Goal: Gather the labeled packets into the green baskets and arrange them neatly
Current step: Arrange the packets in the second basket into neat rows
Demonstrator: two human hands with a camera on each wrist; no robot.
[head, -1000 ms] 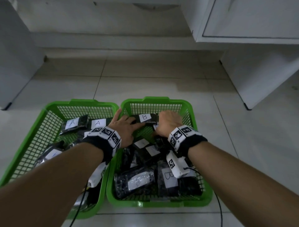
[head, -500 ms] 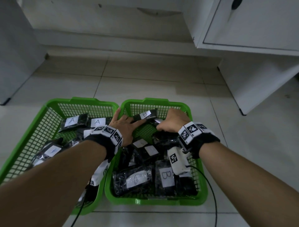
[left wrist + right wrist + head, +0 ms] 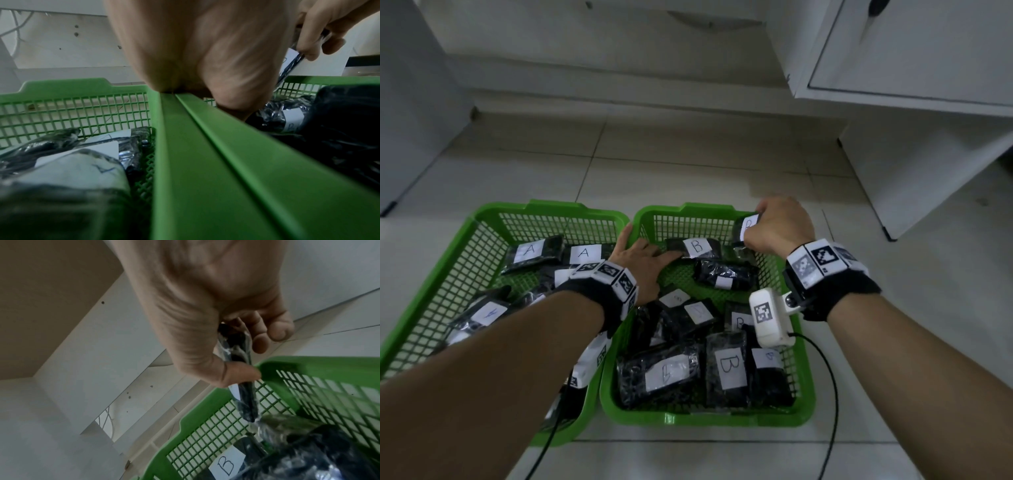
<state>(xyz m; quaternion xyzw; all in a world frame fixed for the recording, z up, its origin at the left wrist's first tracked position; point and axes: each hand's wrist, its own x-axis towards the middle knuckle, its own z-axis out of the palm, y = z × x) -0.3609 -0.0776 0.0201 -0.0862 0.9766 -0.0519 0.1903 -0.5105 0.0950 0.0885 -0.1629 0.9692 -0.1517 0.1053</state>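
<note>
— While the right hand (image 3: 779,224) pinches a B packet (image 3: 745,226) above the right basket's (image 3: 702,416) far right corner, where's the left hand (image 3: 638,263)?
— Flat across both baskets' touching rims, fingers (image 3: 669,255) spread, touching another B packet (image 3: 697,248).

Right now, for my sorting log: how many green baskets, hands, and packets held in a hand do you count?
Baskets: 2
Hands: 2
Held packet: 1
Total: 5
</note>
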